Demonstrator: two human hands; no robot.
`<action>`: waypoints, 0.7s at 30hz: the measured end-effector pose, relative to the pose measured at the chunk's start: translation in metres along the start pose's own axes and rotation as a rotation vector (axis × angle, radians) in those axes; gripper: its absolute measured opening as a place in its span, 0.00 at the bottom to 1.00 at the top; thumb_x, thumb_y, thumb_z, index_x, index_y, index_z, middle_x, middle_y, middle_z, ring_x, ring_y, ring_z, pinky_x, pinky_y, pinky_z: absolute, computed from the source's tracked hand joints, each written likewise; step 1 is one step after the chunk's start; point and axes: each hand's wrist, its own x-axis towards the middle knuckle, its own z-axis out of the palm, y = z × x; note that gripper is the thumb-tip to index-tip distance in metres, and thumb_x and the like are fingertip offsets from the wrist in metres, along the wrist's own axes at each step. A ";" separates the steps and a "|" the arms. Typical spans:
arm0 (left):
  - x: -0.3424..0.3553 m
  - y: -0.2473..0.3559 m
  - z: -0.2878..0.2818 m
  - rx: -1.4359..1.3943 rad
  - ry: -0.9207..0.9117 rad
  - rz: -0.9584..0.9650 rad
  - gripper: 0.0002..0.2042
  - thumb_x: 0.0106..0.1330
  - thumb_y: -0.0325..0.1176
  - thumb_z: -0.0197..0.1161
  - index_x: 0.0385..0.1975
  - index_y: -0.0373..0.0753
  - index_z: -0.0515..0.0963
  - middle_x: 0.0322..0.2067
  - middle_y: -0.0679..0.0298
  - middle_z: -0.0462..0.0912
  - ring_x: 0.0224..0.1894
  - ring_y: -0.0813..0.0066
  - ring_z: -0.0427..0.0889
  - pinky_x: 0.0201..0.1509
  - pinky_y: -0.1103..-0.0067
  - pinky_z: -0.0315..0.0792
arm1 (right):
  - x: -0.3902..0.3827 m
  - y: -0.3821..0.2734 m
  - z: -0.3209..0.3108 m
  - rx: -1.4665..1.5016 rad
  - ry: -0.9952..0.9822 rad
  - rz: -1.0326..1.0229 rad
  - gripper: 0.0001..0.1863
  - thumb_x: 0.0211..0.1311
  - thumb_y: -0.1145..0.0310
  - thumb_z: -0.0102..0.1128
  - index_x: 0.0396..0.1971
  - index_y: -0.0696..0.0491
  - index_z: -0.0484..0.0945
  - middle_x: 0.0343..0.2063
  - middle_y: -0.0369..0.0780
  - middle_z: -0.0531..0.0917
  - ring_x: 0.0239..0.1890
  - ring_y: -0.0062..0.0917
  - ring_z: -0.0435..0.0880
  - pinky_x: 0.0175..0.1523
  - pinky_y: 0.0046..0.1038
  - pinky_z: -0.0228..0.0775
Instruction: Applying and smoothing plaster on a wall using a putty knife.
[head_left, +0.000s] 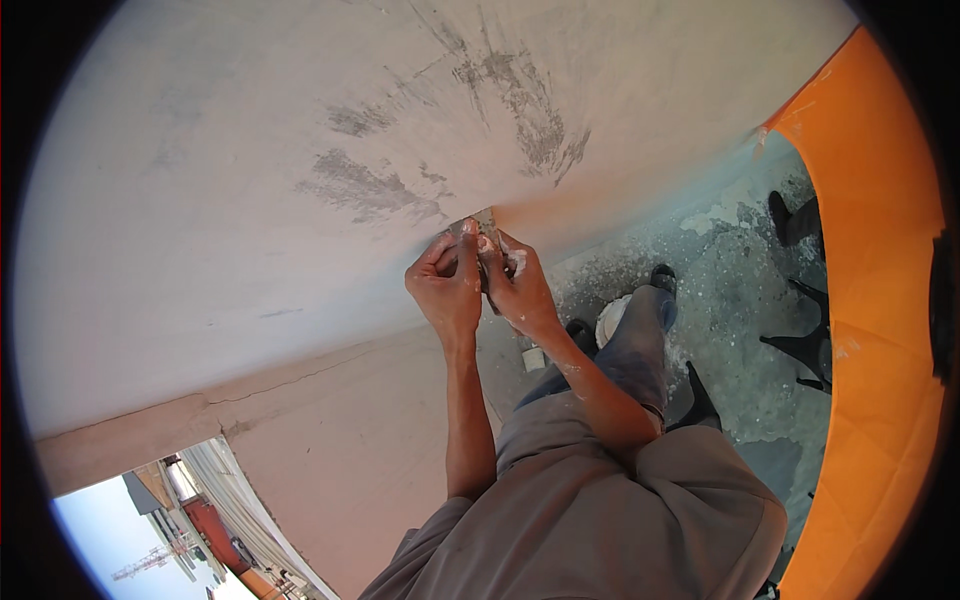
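Observation:
My left hand [445,285] and my right hand [520,290], both dusted with white, are closed together on a small, flat grey piece [482,215], perhaps a blade or abrasive pad. It is beside a pale wall [380,100] marked with dark grey smudges; whether it touches the surface I cannot tell. Their fingers and thumbs hide much of the piece, with its top edge showing above them.
An orange sheet [880,300] hangs at the right, near black stand feet [800,345]. By my shoe [662,278] are a white bucket [610,318] and small pale block [532,357] on the speckled floor [730,280]. An opening at lower left shows rooftops.

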 end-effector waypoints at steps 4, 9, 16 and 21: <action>-0.001 -0.008 -0.001 -0.071 -0.030 0.023 0.11 0.70 0.32 0.70 0.27 0.32 0.82 0.19 0.74 0.79 0.23 0.92 0.67 0.24 0.88 0.58 | 0.003 0.003 0.000 -0.114 0.056 -0.167 0.14 0.76 0.67 0.52 0.48 0.62 0.78 0.20 0.45 0.78 0.22 0.20 0.71 0.30 0.29 0.69; -0.002 -0.025 0.004 -0.246 -0.052 -0.086 0.11 0.72 0.33 0.68 0.29 0.33 0.83 0.21 0.74 0.79 0.23 0.91 0.69 0.25 0.88 0.63 | 0.003 -0.013 -0.011 -0.282 0.048 -0.237 0.14 0.75 0.67 0.52 0.49 0.61 0.79 0.24 0.53 0.82 0.23 0.38 0.81 0.32 0.35 0.73; -0.010 -0.038 0.026 -0.549 -0.043 -0.176 0.12 0.73 0.36 0.67 0.30 0.34 0.81 0.22 0.73 0.80 0.24 0.90 0.71 0.26 0.86 0.68 | 0.009 -0.032 -0.033 -0.560 -0.038 -0.224 0.16 0.72 0.72 0.53 0.55 0.61 0.79 0.30 0.57 0.84 0.29 0.46 0.85 0.38 0.34 0.76; -0.011 -0.024 0.020 -0.357 0.031 -0.093 0.14 0.73 0.34 0.67 0.24 0.35 0.79 0.19 0.75 0.76 0.23 0.91 0.66 0.25 0.87 0.62 | 0.008 -0.021 -0.020 -0.404 0.012 -0.207 0.14 0.73 0.71 0.53 0.51 0.61 0.79 0.26 0.55 0.83 0.24 0.44 0.82 0.33 0.35 0.74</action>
